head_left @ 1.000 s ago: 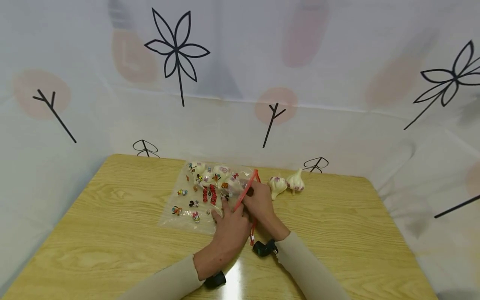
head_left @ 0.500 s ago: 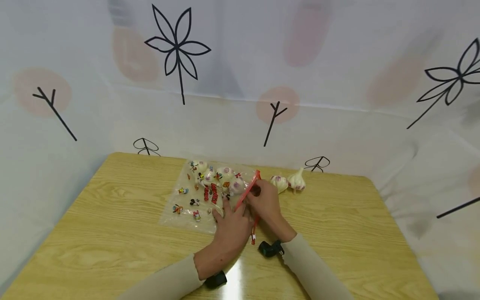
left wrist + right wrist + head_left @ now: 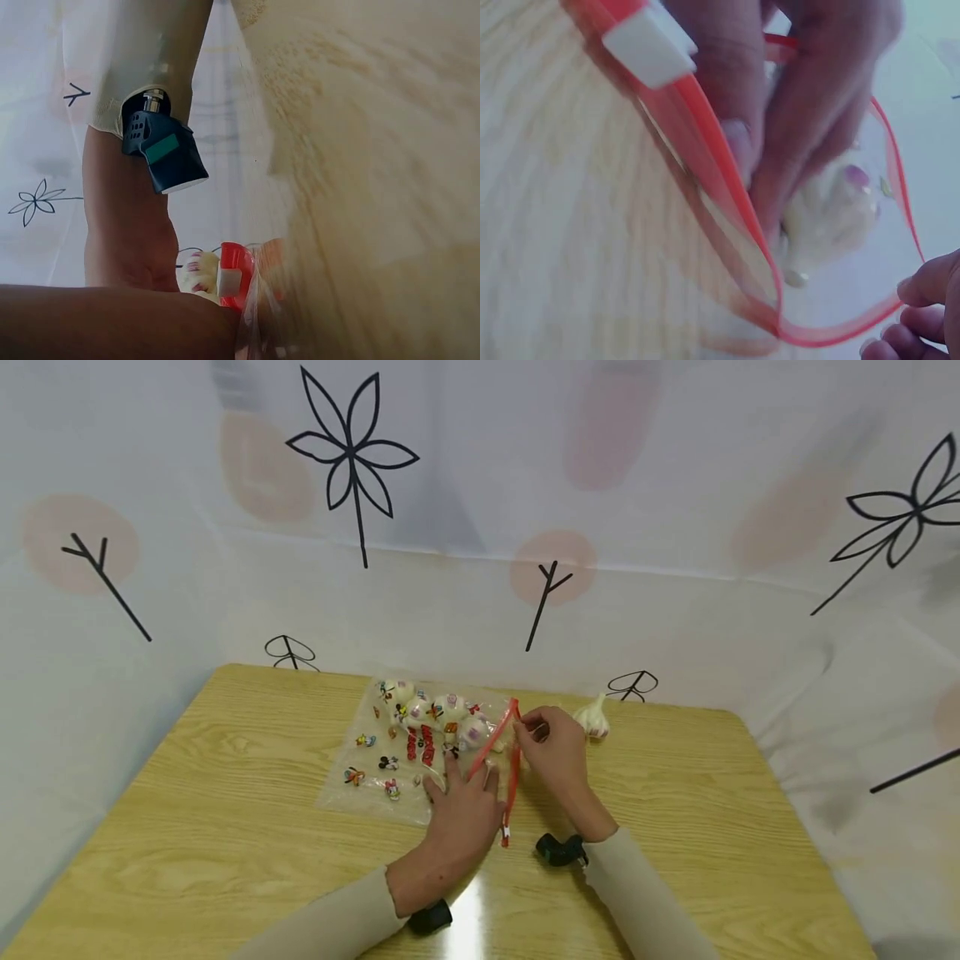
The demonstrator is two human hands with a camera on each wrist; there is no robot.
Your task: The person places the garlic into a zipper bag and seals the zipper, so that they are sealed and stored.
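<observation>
A clear plastic zip bag with cartoon prints and a red zip edge lies flat, its mouth facing right. Several garlic bulbs are inside, towards the far side. My left hand rests on the near end of the mouth with its fingers spread over the plastic. At the far end of the mouth, my right hand pinches the red edge between thumb and curled fingers. In the right wrist view that edge bows into a wide loop, and a garlic bulb shows within it.
One garlic bulb sits on the wooden table just beyond my right hand. A white slider is on the zip edge. A printed cloth wall stands behind the table.
My right hand has drawn back from inside the bag mouth to the right, onto the red edge. It now covers the nearer loose garlic bulb's spot. The left hand stays put.
</observation>
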